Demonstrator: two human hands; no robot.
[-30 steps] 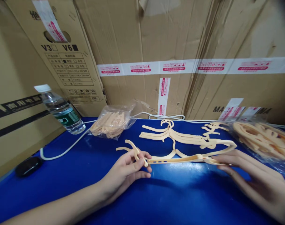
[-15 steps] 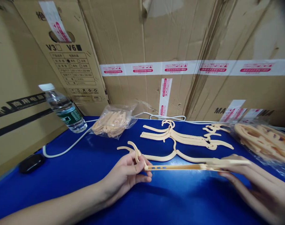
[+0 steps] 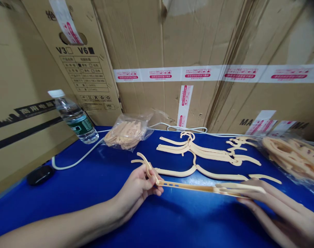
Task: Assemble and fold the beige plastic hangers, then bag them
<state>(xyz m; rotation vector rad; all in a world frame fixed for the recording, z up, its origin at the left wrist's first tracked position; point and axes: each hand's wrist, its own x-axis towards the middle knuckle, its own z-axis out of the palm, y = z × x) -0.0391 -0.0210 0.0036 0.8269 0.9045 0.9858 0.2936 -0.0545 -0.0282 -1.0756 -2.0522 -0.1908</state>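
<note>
A beige plastic folding clothes hanger (image 3: 190,187) is held above the table between both hands, its slotted strip tilted slightly down to the right. My left hand (image 3: 138,189) pinches its left end, where a curved piece sticks up past the fingers. At the other end my right hand (image 3: 283,210) grips the strip and a second curved arm, fingers above and thumb beneath. Just behind the hands lies another hanger (image 3: 177,173) with its arms spread. Further back several more hangers (image 3: 210,154) lie stacked, hooks pointing away.
A clear bag of beige parts (image 3: 126,134) lies at the back left; another bag (image 3: 293,151) is at the right. A water bottle (image 3: 78,119), a black object (image 3: 40,175) and a white cable (image 3: 76,163) are on the left. Cardboard boxes (image 3: 162,41) wall the blue table's back.
My right hand has lowered its end of the held hanger, so the strip now slopes down to the right. The view has shifted slightly. Both hands keep their hold.
</note>
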